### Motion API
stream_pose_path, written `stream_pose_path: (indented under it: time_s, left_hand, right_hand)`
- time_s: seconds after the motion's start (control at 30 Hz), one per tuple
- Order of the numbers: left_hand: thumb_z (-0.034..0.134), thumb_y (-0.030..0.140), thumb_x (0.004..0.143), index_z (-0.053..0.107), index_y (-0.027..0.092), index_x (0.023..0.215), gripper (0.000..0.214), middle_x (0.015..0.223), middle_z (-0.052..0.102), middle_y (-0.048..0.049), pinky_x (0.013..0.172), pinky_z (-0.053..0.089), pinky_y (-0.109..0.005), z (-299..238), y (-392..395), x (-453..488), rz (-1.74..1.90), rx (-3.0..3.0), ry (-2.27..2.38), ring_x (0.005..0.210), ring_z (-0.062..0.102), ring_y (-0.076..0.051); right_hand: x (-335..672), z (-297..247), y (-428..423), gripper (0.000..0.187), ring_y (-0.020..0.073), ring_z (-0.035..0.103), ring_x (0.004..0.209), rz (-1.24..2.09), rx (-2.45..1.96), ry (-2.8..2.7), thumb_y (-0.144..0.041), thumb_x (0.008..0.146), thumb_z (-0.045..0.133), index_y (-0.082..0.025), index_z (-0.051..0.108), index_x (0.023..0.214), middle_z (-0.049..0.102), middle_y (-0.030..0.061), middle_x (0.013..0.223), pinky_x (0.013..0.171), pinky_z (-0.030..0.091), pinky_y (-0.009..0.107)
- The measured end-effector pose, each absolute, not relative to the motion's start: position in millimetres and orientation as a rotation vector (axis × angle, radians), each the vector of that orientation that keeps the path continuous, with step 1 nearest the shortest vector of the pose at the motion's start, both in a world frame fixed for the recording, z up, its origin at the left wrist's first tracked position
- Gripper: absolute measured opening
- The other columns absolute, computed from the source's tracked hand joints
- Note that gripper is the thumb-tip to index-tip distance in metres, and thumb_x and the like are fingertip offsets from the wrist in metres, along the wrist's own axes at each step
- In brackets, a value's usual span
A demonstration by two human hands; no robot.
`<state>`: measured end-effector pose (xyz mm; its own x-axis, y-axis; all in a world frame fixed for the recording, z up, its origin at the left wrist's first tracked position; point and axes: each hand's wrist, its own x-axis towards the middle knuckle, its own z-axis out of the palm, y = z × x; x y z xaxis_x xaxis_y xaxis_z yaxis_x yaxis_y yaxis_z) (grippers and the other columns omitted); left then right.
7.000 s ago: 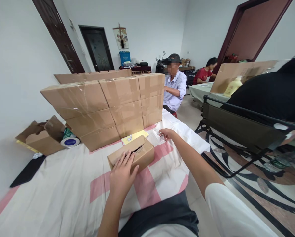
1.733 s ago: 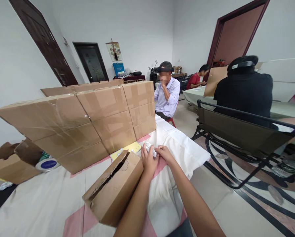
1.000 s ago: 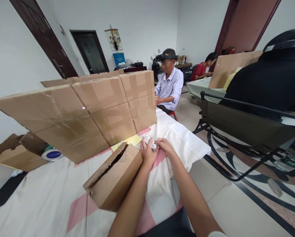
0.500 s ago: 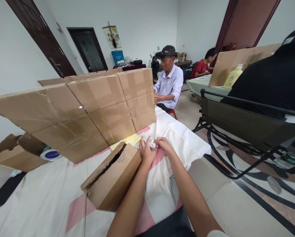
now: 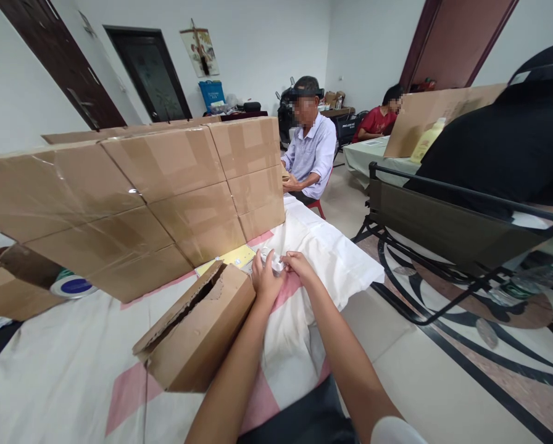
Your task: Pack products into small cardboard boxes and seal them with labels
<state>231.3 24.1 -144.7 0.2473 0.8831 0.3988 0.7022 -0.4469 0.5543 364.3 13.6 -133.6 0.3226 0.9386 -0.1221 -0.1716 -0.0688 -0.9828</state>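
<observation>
My left hand [image 5: 266, 279] is closed around a small, shiny, whitish roll [image 5: 277, 264] that looks like tape. Its fingers cover the roll's left side. At the roll's right edge my right hand [image 5: 299, 265] pinches with thumb and forefinger; a loose end there is too small to make out. Beside my left forearm a brown cardboard box [image 5: 202, 333] lies on the cloth, its top torn along a dark gap. Just past my left hand, a yellow sheet [image 5: 228, 259] lies on the cloth.
A taped cardboard partition [image 5: 160, 197] stands along the table's far side. The white and pink cloth [image 5: 68, 364] covers the table. At the left are an open carton [image 5: 17, 283] and a white-rimmed round thing [image 5: 73, 286]. A co-worker [image 5: 311, 145] sits beyond; a folding chair [image 5: 452, 209] stands right.
The view has swung slightly right, so everything shifts left in it. Both hands stay at the whitish roll, which shows more clearly now.
</observation>
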Motion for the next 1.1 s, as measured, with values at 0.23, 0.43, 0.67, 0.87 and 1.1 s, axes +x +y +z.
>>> stream_pose_path:
  time_s: [0.23,0.43,0.67,0.87,1.1]
  left_hand:
    - [0.073,0.03,0.08,0.056,0.029,0.146,0.069,0.164,0.034,-0.0127,0.119,0.04,-0.05,-143.8,23.9,231.2,0.993,2.251,1.484,0.151,0.036,-0.036]
    - [0.074,0.034,0.081,0.056,0.028,0.146,0.069,0.164,0.034,-0.0141,0.117,0.042,-0.052,-143.5,23.3,231.6,0.997,2.244,1.476,0.15,0.036,-0.038]
    - [0.076,0.034,0.079,0.057,0.028,0.145,0.069,0.165,0.033,-0.0134,0.119,0.039,-0.053,-145.4,24.2,230.8,1.016,2.236,1.451,0.151,0.035,-0.038]
    - [0.077,0.031,0.077,0.057,0.03,0.145,0.071,0.164,0.034,-0.0121,0.119,0.04,-0.052,-146.6,26.2,230.3,1.037,2.207,1.424,0.15,0.036,-0.037]
    - [0.075,0.026,0.076,0.058,0.028,0.144,0.071,0.165,0.034,-0.0111,0.121,0.038,-0.052,-147.7,25.0,231.0,1.083,2.196,1.404,0.151,0.035,-0.038]
  right_hand:
    - [366.5,-132.7,15.0,0.035,0.0087,0.04,0.041,1.142,-1.333,-0.782,-0.033,0.068,0.07,-0.023,0.039,0.056,0.048,-0.0055,0.041,0.047,0.03,0.023]
    - [369.9,-133.0,13.3,0.038,0.0083,0.043,0.043,1.196,-1.355,-0.763,-0.033,0.072,0.074,-0.023,0.04,0.059,0.052,-0.004,0.044,0.046,0.033,0.02]
    - [377.4,-127.8,14.2,0.032,0.0102,0.05,0.045,1.304,-1.438,-0.706,-0.031,0.074,0.081,-0.021,0.052,0.064,0.059,0.0006,0.05,0.042,0.038,0.019]
    - [378.4,-121.0,16.5,0.031,0.0089,0.046,0.041,1.367,-1.472,-0.703,-0.028,0.079,0.078,-0.02,0.052,0.064,0.05,-0.0036,0.045,0.043,0.044,0.02]
    - [376.4,-108.5,9.3,0.031,0.0068,0.034,0.038,1.476,-1.54,-0.663,-0.035,0.087,0.075,-0.02,0.055,0.069,0.041,-0.0076,0.043,0.05,0.057,0.027]
